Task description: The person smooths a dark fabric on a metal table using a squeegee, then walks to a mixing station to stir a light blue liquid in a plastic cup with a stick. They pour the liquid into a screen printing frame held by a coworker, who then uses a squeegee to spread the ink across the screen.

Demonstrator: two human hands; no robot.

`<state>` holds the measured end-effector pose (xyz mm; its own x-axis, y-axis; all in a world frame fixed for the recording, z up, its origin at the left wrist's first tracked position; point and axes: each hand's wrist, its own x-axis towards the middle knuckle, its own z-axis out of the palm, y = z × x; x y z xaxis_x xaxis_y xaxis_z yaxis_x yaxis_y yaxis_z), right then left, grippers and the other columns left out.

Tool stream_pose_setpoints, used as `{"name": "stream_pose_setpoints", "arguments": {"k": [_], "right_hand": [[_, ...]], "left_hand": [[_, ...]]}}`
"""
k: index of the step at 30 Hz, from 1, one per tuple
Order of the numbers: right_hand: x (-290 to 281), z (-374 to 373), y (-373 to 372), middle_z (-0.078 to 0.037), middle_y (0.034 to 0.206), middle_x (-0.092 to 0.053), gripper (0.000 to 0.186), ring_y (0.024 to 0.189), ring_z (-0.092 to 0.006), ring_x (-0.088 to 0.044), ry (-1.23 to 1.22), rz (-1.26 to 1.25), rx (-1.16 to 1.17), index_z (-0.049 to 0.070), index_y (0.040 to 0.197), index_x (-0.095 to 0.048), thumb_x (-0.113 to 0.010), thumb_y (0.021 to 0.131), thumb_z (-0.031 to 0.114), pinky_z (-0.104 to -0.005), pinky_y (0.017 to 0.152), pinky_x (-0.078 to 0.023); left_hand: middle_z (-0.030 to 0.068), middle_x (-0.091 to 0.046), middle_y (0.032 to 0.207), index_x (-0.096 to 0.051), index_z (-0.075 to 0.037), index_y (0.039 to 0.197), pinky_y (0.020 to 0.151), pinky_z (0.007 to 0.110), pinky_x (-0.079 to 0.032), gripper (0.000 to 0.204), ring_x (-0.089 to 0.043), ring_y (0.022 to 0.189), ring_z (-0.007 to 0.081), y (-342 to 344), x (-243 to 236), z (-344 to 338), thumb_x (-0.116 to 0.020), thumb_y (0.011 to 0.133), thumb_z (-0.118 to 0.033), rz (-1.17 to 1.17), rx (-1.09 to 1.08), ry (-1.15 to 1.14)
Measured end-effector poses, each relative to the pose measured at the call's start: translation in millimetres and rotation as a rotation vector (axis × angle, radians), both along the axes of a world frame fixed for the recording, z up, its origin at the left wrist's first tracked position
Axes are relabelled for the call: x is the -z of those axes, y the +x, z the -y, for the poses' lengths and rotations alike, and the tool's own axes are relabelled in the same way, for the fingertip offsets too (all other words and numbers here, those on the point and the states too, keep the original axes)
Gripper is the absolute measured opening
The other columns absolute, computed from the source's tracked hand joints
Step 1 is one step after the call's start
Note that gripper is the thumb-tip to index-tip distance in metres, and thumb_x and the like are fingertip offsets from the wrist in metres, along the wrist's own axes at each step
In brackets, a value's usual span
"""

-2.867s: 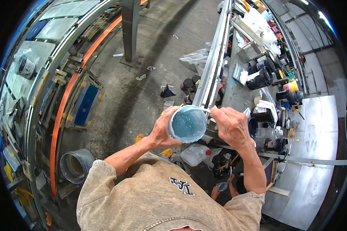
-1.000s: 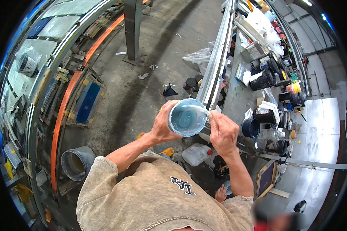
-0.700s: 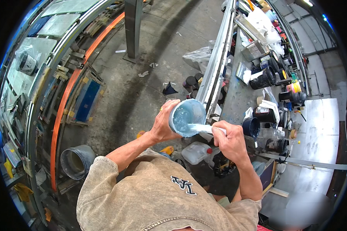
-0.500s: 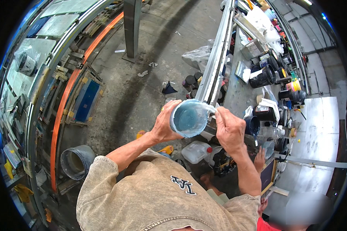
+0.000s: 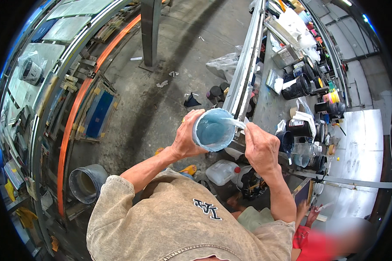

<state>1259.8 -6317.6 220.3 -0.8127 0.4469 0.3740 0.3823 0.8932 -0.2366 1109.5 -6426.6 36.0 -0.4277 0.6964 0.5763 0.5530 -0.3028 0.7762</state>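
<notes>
My left hand (image 5: 188, 135) is wrapped round the side of a clear plastic tub (image 5: 225, 145) with blue-smeared walls. Inside it lies a pale blue liquid or paste (image 5: 211, 132), low down. A whitish translucent stirring stick (image 5: 235, 122) reaches over the tub's right rim into the tub. My right hand (image 5: 262, 148) pinches the outer end of this stick, its fingers curled closed. Both hands are held out in front of my chest, above the floor and beside a metal rail.
A bench (image 5: 265, 104) on the right carries black tubs (image 5: 297, 87), bottles and cans. A co-worker in red (image 5: 311, 243) is at lower right. A white jug with a red cap (image 5: 222, 172) stands below my hands. A bucket (image 5: 88, 183) and an orange rail (image 5: 75, 115) are on the left.
The tub's mouth now tips a little more toward me, and the stick reaches further inside it. The co-worker's hand has drawn back from a clear container by the bench.
</notes>
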Motion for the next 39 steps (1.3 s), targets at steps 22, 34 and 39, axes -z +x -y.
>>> {"name": "stream_pose_setpoints", "arguments": {"k": [22, 34, 39], "right_hand": [[13.9, 1.9, 5.2, -0.015, 0.064, -0.061, 0.011, 0.055, -0.029, -0.061, -0.05, -0.02, 0.077, 0.0, 0.09, -0.067, -0.059, 0.093, 0.008, -0.0343, 0.053, -0.046], [0.7, 1.3, 16.7, -0.016, 0.063, -0.062, 0.012, 0.056, -0.0351, -0.06, 0.014, 0.162, 0.06, 0.0, 0.091, -0.065, -0.063, 0.092, 0.011, -0.0355, 0.055, -0.046], [-14.2, 9.2, 18.2, -0.015, 0.065, -0.063, 0.01, 0.057, -0.0336, -0.063, -0.701, 0.146, 0.125, 0.001, 0.092, -0.066, -0.061, 0.092, 0.009, -0.0378, 0.055, -0.046]], "left_hand": [[0.0196, -0.049, 0.137, -0.035, -0.004, 0.143, 0.112, 0.05, -0.036, 0.114, -0.045, 0.131, 0.0401, 4.1, -3.2, -3.0, -0.096, 0.05, -0.028, 0.026, 0.023, 0.002], [0.0199, -0.047, 0.138, -0.033, -0.005, 0.143, 0.112, 0.051, -0.035, 0.113, -0.044, 0.131, 0.041, 3.7, 5.2, -6.8, -0.095, 0.052, -0.028, -0.001, 0.037, -0.007], [0.0204, -0.047, 0.138, -0.033, -0.004, 0.143, 0.112, 0.05, -0.035, 0.113, -0.045, 0.131, 0.0409, 7.0, 8.2, -7.4, -0.096, 0.052, -0.028, -0.007, 0.048, 0.001]]}}
